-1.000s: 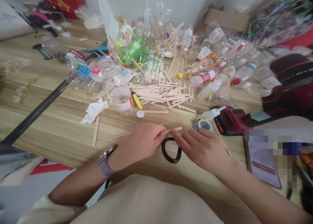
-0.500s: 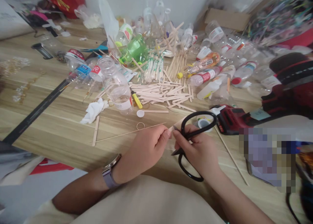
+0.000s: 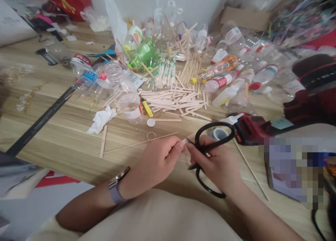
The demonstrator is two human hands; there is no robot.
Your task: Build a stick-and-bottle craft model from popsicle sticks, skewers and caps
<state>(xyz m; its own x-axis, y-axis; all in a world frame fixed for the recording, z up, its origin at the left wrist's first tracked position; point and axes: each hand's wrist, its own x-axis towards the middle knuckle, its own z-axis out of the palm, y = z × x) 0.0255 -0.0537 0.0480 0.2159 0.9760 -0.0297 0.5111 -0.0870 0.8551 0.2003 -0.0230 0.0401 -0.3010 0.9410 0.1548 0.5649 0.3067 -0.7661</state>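
My left hand [image 3: 160, 160], a watch on its wrist, is closed with thumb and finger pinched on a pale wooden craft stick [image 3: 184, 141]. Only a short piece of that stick shows at the fingertips; the rest is hidden. Close beside it, my right hand [image 3: 217, 164] grips black-handled scissors [image 3: 216, 144], with the blades apart. One blade lies near the stick; I cannot tell whether it touches. A thin bamboo skewer [image 3: 139, 143] and a small ring [image 3: 151, 136] lie on the table just beyond my left hand.
Loose craft sticks [image 3: 173, 101] lie in a pile ahead, with a yellow-handled tool [image 3: 147, 108] beside it. Plastic bottles crowd behind, including a green bottle [image 3: 144, 53]. A red and black power drill [image 3: 249, 129] stands right. A phone [image 3: 286, 178] lies at lower right.
My right hand and the scissors have shifted slightly right, away from the left hand. The left hand holds nearly the same place.
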